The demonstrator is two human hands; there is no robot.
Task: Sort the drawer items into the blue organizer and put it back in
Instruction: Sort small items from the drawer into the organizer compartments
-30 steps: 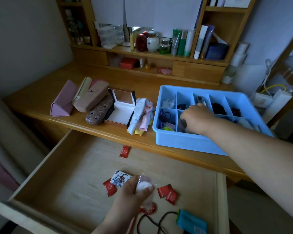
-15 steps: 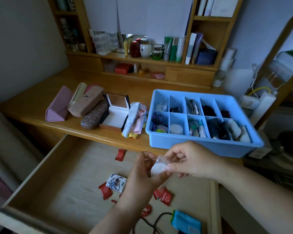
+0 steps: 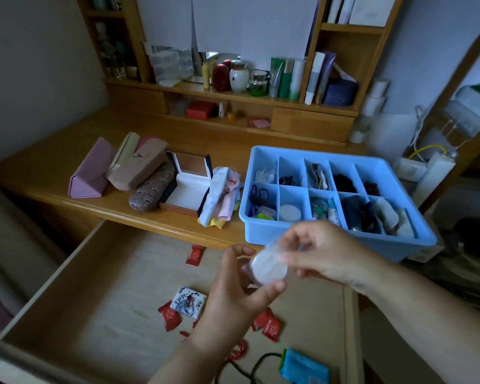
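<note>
A blue organizer [image 3: 263, 235] with several filled compartments stands on the desk at right. Below it the wooden drawer [image 3: 100, 273] is pulled open, holding red packets [image 3: 169, 319], a printed packet [image 3: 188, 302], bead strings [image 3: 234, 353] and a blue pouch [image 3: 304, 367]. Over the drawer, my left hand [image 3: 233, 297] holds a round white pad in a clear wrapper [image 3: 268, 266]. My right hand [image 3: 322, 252] pinches the wrapper's top edge from the right. A similar white pad [image 3: 289, 212] lies in a front compartment.
Glasses cases [image 3: 137, 169], an open box [image 3: 186, 187] and folded cloths [image 3: 222, 196] lie on the desk left of the organizer. Bottles and jars line the shelf [image 3: 233, 92] behind. A power strip and cables [image 3: 416, 164] sit at right.
My right hand left the organizer and came down to my left hand. My left hand lifted the wrapped pad out of the drawer, and both hands now hold it.
</note>
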